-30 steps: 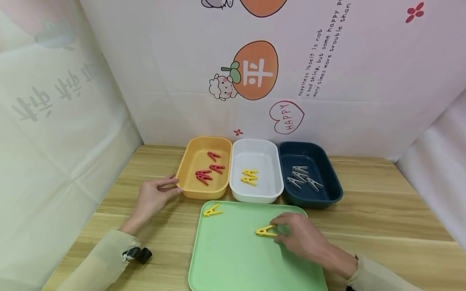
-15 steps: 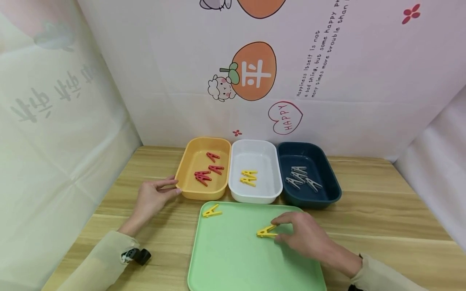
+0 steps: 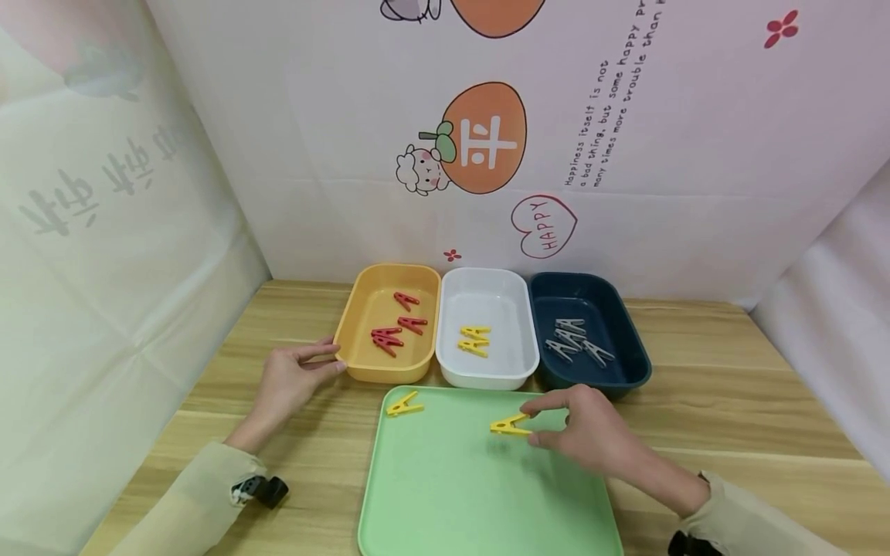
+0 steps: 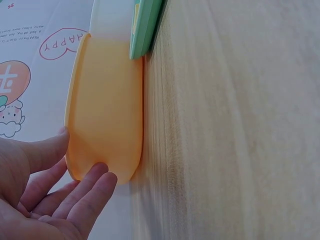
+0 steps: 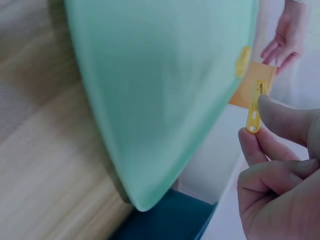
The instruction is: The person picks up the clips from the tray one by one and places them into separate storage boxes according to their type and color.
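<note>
My right hand [image 3: 592, 432] pinches a yellow clothespin [image 3: 502, 426] by its ends between thumb and fingers, just above the green tray [image 3: 487, 502]. In the right wrist view this clothespin [image 5: 254, 112] sits between the thumb and fingertips. A second yellow clothespin [image 3: 403, 405] lies at the tray's back left corner. My left hand [image 3: 288, 382] rests its loosely extended fingers and thumb against the left end of the orange bin [image 3: 361, 372], as the left wrist view shows too. Red clothespins [image 3: 412, 324] lie in that bin.
Beside the orange bin stand a white bin [image 3: 487, 380] with yellow clothespins [image 3: 474, 346] and a dark blue bin [image 3: 626, 374] with grey clothespins [image 3: 572, 330]. A printed cloth [image 3: 334, 193] hangs behind them. Everything stands on a wooden table [image 3: 730, 401].
My right hand has lifted the pinched yellow clothespin off the tray, moving it slightly away from me. The left hand keeps its place at the orange bin.
</note>
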The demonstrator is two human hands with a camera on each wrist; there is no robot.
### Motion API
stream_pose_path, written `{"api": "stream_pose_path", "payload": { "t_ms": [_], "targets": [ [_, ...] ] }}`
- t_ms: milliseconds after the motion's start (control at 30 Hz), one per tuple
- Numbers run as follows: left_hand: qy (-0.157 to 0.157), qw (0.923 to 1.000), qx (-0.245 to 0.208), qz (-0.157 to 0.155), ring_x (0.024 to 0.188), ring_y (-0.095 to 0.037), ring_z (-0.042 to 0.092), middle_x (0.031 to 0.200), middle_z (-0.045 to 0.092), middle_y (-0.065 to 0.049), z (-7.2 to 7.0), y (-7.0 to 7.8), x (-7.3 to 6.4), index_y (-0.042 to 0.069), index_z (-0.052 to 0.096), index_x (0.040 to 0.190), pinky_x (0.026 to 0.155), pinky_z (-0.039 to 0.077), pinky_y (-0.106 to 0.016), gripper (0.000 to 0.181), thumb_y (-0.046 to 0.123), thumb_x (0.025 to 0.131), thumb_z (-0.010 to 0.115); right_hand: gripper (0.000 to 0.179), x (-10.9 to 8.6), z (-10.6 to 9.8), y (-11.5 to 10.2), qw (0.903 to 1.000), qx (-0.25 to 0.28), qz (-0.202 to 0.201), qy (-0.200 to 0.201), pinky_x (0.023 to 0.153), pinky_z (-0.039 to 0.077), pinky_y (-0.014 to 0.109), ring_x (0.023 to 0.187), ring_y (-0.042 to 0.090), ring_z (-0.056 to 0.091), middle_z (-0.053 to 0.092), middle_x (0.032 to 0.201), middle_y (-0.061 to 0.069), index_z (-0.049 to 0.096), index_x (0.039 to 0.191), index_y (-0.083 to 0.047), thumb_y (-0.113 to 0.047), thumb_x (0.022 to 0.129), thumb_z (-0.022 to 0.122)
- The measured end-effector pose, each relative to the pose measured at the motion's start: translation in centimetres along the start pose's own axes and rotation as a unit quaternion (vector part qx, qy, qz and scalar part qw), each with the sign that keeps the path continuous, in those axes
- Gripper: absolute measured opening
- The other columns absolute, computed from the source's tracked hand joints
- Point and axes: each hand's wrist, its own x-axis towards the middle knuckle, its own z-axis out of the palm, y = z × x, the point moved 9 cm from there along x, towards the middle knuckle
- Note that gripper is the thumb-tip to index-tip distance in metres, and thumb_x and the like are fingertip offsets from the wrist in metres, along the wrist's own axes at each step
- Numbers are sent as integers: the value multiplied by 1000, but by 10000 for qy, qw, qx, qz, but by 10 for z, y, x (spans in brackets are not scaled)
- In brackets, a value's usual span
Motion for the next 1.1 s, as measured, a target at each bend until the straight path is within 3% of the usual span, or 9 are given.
{"api": "stream_pose_path", "payload": {
  "t_ms": [133,300,533,633,733,800,867,1000,1100],
  "targets": [
    [-7,10000,-1,-27,109,-35,73,142,63,-18,0,-1,0,-3,76,122,79,62,-24,37,12,90,86,35,1,-9,-4,9996,260,126,12,53,46,25,74,19,56,78,111,0,84,112,-15,-14,79,95],
    [12,9999,29,97,108,-36,74,141,63,-19,0,0,0,-4,76,121,79,62,-25,36,11,90,87,35,5,-23,-9,9986,500,100,133,45,36,24,51,14,38,77,116,6,83,114,-13,-12,80,93],
    [-41,10000,32,44,109,-35,73,142,63,-18,0,-2,0,-2,76,122,81,62,-25,36,13,90,87,37,15,-35,-10,9965,807,209,64,46,35,24,49,13,36,75,121,12,82,118,-11,-15,83,92],
    [-63,10000,20,-8,110,-35,73,143,62,-17,1,-3,-1,0,76,122,81,62,-26,37,14,90,87,40,19,-40,-12,9955,920,211,37,50,39,26,60,17,45,73,127,16,80,122,-8,-16,84,91],
    [-70,10000,27,-13,110,-35,73,143,62,-17,1,-2,-1,0,76,123,81,62,-26,37,14,90,87,41,24,-47,-13,9963,827,202,83,72,53,32,91,28,63,70,132,17,79,124,-8,-18,86,90],
    [-65,10000,39,-16,111,-35,73,143,62,-17,1,-2,-1,-1,76,122,82,62,-26,37,13,90,87,41,29,-51,-12,9969,751,206,116,89,55,44,121,36,58,67,136,18,78,125,-8,-19,87,89],
    [-60,10000,44,-27,111,-35,73,143,63,-17,1,-2,-1,-1,76,122,82,62,-26,37,13,90,87,40,34,-55,-11,9966,760,303,140,105,48,58,139,40,47,64,141,19,78,126,-9,-20,88,88],
    [-48,10000,58,-41,111,-35,73,142,63,-17,1,-1,-1,-1,76,122,82,62,-26,37,13,90,87,41,45,-63,-9,9944,910,499,176,111,40,68,143,42,41,58,148,21,77,128,-9,-22,90,87],
    [-31,10000,76,-40,110,-35,73,142,63,-16,0,0,-1,0,76,122,81,62,-26,37,13,89,87,43,53,-69,-11,9953,829,440,241,106,46,62,138,41,44,58,147,21,76,129,-7,-23,90,87]
  ]
}}
